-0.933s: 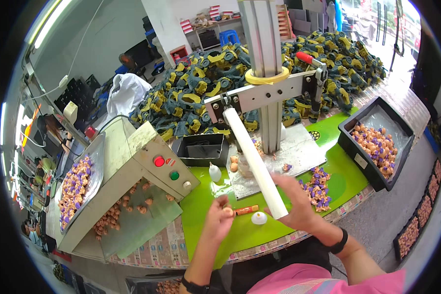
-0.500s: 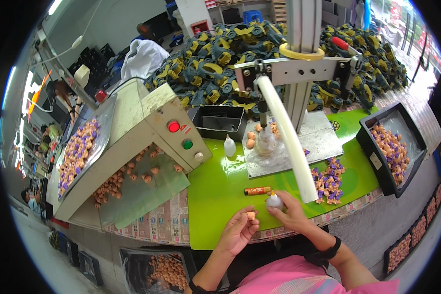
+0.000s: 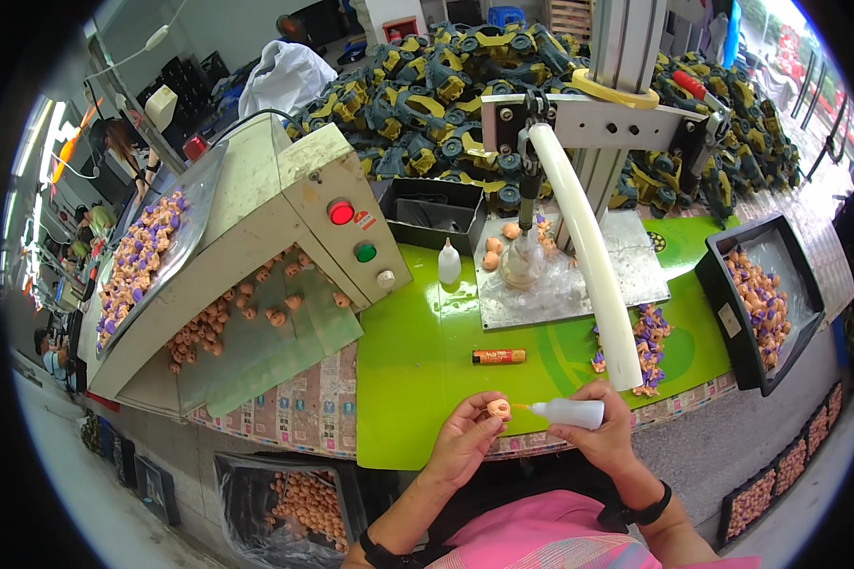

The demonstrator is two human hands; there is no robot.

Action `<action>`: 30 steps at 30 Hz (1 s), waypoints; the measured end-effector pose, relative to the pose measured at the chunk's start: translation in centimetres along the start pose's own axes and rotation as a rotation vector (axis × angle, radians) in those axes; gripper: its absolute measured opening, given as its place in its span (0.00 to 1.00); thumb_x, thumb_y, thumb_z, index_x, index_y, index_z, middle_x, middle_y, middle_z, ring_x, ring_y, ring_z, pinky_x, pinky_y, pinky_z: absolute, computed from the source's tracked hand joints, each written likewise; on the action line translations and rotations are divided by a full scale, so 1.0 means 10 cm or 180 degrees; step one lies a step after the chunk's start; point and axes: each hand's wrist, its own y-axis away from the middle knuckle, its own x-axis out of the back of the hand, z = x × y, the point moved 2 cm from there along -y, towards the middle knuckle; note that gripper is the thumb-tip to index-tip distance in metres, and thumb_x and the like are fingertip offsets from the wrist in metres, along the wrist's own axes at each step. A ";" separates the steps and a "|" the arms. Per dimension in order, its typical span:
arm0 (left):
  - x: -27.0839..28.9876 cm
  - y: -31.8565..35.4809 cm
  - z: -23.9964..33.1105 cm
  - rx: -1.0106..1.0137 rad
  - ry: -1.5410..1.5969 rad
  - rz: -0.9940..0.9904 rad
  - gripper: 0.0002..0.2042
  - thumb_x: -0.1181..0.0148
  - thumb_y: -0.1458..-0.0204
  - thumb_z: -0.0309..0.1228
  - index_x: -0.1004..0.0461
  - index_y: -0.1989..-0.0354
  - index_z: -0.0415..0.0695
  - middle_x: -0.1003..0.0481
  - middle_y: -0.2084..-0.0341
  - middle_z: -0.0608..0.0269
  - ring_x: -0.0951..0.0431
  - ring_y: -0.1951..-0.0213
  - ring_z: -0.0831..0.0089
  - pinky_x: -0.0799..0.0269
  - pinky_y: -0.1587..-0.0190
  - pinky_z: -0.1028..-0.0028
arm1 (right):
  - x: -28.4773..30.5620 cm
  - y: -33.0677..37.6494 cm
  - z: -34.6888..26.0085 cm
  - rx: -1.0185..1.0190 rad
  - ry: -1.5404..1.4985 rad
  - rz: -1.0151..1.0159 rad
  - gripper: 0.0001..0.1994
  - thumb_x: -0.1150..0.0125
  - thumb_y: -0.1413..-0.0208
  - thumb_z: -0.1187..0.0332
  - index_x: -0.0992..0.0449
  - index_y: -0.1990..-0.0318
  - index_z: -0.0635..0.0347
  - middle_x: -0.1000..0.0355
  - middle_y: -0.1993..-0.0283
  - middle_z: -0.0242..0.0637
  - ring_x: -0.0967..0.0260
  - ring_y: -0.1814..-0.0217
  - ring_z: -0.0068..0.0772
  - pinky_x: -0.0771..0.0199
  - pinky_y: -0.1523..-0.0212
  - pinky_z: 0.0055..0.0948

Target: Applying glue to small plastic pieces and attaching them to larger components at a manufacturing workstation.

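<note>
In the lower centre of the frame, the left hand (image 3: pixel 467 434) pinched a small peach toy head (image 3: pixel 498 408) between thumb and fingers, above the near edge of the green table (image 3: pixel 408 389). Just right of it, the right hand's (image 3: pixel 605 429) grip was wrapped around a white squeeze bottle (image 3: pixel 577 413), its thin orange tip aimed left at the toy head; whether they touched could not be told. Good handling probably called for a steady left pinch, fingers kept clear of the tip, and light, even pressure on the bottle. An orange tube (image 3: pixel 499 357) lay beyond, near the frame's middle.
</note>
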 end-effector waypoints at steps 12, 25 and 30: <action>0.03 -0.03 -0.03 0.0096 0.0059 0.0074 0.16 0.45 0.43 0.22 0.32 0.46 0.42 0.28 0.54 0.63 0.26 0.54 0.74 0.29 0.49 0.75 | -0.07 0.01 0.01 0.0637 0.0366 -0.0069 0.21 0.22 0.62 0.69 0.25 0.60 0.60 0.27 0.63 0.39 0.26 0.62 0.30 0.26 0.63 0.28; 0.04 -0.02 -0.03 0.0190 0.0024 0.0152 0.16 0.44 0.43 0.22 0.31 0.47 0.43 0.28 0.56 0.63 0.26 0.55 0.75 0.29 0.50 0.75 | -0.04 0.00 -0.07 0.0697 0.0660 0.0090 0.19 0.22 0.62 0.69 0.25 0.62 0.60 0.26 0.66 0.40 0.25 0.66 0.34 0.26 0.65 0.29; 0.05 -0.03 -0.03 0.0148 0.0109 0.0111 0.16 0.44 0.44 0.21 0.31 0.47 0.42 0.28 0.56 0.63 0.26 0.54 0.74 0.29 0.49 0.75 | 0.01 0.04 -0.12 0.0713 0.0779 0.0058 0.19 0.22 0.64 0.70 0.24 0.63 0.59 0.26 0.66 0.40 0.26 0.68 0.34 0.27 0.66 0.29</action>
